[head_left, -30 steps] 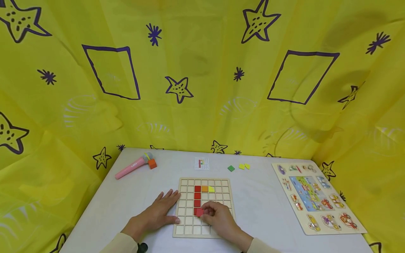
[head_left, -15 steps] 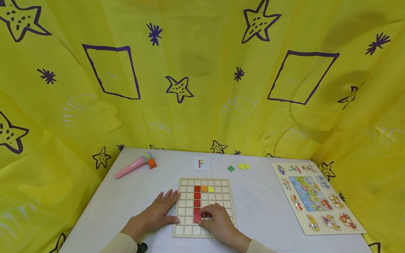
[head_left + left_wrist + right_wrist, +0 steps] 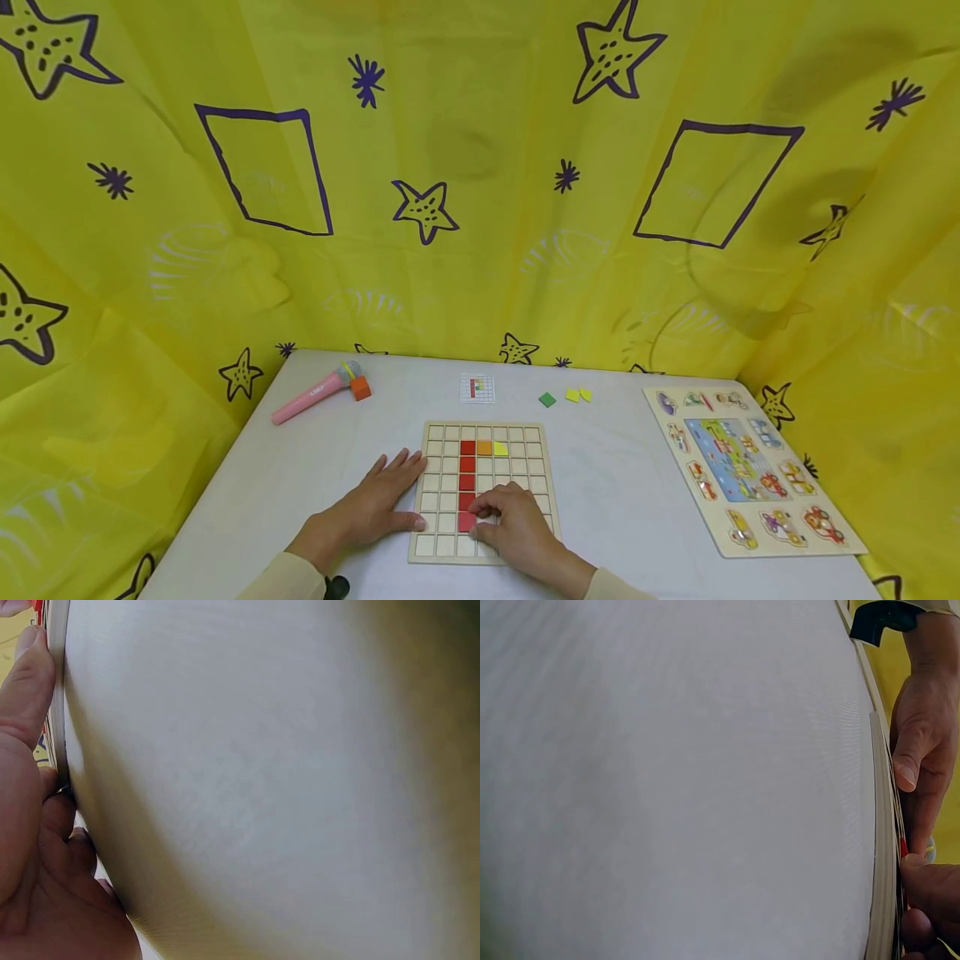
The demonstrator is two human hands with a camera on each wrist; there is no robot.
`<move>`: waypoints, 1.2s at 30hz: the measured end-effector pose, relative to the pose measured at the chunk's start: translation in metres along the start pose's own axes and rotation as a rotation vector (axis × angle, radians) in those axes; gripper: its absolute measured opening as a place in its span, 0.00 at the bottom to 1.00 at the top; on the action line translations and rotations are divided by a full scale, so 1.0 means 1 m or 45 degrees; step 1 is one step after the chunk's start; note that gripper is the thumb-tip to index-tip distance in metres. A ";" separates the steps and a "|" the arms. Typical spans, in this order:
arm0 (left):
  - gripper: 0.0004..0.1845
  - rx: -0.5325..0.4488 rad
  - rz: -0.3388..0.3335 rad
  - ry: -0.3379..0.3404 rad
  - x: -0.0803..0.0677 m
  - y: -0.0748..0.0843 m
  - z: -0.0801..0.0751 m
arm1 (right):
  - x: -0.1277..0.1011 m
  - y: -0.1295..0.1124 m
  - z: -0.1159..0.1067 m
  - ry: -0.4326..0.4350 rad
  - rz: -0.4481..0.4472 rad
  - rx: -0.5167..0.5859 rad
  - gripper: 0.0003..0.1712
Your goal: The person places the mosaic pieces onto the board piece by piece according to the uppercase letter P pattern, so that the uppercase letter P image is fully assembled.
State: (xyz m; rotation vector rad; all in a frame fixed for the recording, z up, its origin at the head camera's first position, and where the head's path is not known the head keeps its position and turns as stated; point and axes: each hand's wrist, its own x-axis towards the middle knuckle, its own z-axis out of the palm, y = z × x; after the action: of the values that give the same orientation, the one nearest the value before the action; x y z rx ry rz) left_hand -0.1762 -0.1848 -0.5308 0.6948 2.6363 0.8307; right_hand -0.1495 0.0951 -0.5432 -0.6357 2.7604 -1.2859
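A wooden grid board (image 3: 447,483) lies on the table. Down one column runs a line of red square tiles (image 3: 467,463), with an orange tile (image 3: 485,448) and a yellow tile (image 3: 501,449) beside the top one. My right hand (image 3: 517,525) pinches the lowest red tile (image 3: 466,522), which lies in its cell. Spread flat, my left hand (image 3: 378,502) rests against the board's left edge. The left wrist view has the left thumb (image 3: 28,686) at the board's side; the right wrist view catches the right fingertips (image 3: 930,889) by a sliver of red.
A small pattern card (image 3: 477,388) lies behind the board. Right of it are a green tile (image 3: 547,400) and yellow pieces (image 3: 573,395). A pink toy microphone (image 3: 311,397) and an orange cube (image 3: 361,388) lie at the back left, a picture puzzle board (image 3: 720,525) at the right.
The lowest red tile has moved from overlapping the tile above down into the cell below. My right hand shifted slightly with it; my left hand stayed put.
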 end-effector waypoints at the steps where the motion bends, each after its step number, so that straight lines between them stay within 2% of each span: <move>1: 0.54 -0.001 -0.001 -0.001 0.000 0.000 0.000 | 0.000 0.000 0.000 -0.003 0.001 0.000 0.12; 36: 0.54 0.015 0.030 0.011 -0.002 0.002 -0.002 | 0.000 0.003 0.000 -0.015 -0.041 -0.054 0.12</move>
State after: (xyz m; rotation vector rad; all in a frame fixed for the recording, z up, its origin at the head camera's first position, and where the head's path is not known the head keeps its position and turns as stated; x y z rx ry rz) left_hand -0.1744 -0.1853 -0.5278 0.7281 2.6478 0.8266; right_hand -0.1506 0.0966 -0.5456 -0.6911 2.7862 -1.2283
